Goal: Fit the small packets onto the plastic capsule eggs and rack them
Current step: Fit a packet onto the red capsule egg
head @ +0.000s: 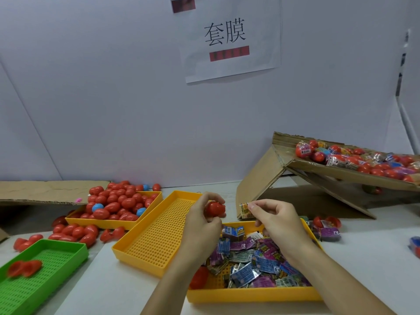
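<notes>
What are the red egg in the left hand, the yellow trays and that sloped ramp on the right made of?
The red egg looks like smooth glossy plastic: it shows small highlights. The empty yellow tray seems moulded plastic, with an even colour and a perforated floor. The ramp is plainly brown corrugated cardboard, matte, with creased folds and rough edges.

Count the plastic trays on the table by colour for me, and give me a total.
Yellow trays: 3, one heaped with red eggs, one bare mesh tray, one holding the packets.
Green trays: 1, at the near left.
Total: 4 trays.
</notes>
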Tool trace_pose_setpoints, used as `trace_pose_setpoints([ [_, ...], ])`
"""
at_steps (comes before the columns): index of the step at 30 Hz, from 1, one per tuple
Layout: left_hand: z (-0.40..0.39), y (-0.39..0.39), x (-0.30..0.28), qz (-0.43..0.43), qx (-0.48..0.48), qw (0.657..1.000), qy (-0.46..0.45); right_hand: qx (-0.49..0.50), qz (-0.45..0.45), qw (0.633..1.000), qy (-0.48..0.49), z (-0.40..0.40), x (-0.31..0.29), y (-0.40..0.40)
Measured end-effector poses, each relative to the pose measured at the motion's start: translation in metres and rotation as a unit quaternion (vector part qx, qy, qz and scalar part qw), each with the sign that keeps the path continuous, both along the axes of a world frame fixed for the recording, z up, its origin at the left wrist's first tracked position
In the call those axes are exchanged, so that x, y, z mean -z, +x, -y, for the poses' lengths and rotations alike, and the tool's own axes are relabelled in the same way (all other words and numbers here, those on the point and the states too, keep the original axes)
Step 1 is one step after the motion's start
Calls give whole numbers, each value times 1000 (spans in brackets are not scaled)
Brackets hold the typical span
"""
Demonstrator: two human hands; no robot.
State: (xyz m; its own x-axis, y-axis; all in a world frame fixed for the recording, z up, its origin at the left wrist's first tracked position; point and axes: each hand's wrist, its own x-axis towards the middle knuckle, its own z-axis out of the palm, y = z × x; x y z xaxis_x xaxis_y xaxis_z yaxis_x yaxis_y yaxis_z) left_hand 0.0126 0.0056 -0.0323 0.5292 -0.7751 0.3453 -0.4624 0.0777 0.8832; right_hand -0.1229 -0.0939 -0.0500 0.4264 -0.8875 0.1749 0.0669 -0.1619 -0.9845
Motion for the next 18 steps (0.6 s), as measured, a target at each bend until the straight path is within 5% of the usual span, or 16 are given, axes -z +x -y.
trace_pose_setpoints([
  [10, -1, -6, 2, -51, 81, 994, 59, 3, 2, 1000, 1, 1, 1, 0],
  [18, 1, -1, 2, -23, 30, 999, 18, 4, 3, 1000, -4, 1, 2, 0],
])
